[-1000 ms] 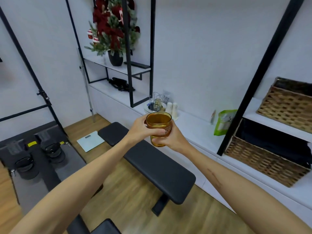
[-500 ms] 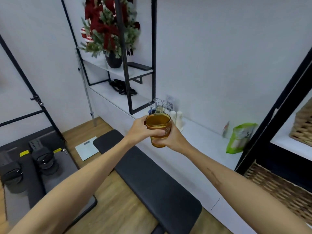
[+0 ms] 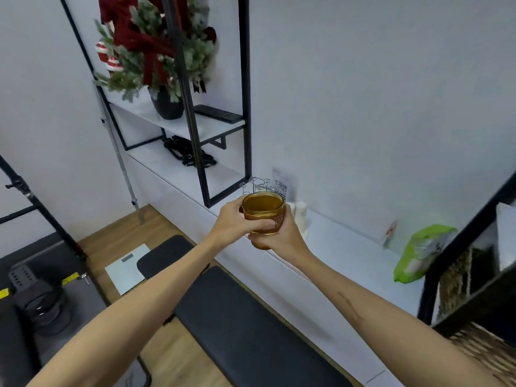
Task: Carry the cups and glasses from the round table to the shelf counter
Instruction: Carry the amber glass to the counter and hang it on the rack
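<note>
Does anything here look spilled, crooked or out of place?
Nothing is spilled: the amber glass sits upright in both hands, left hand and right hand. The only mild oddity is a green bag slumped on the white counter.

The lower wall and base of the amber glass cup are covered by the left hand and right hand wrapped round it; the white lettering on its side is partly hidden by the fingers and unreadable. Behind the cup, the thin wire rack shows only its top loops, and the small white bottles are partly masked. The printed white card with a square code is too small to read. The red-and-green festive plant in a dark pot is cut off at the top edge. The bright green plastic bag is blurred. The woven wicker basket runs off the right edge.
</note>
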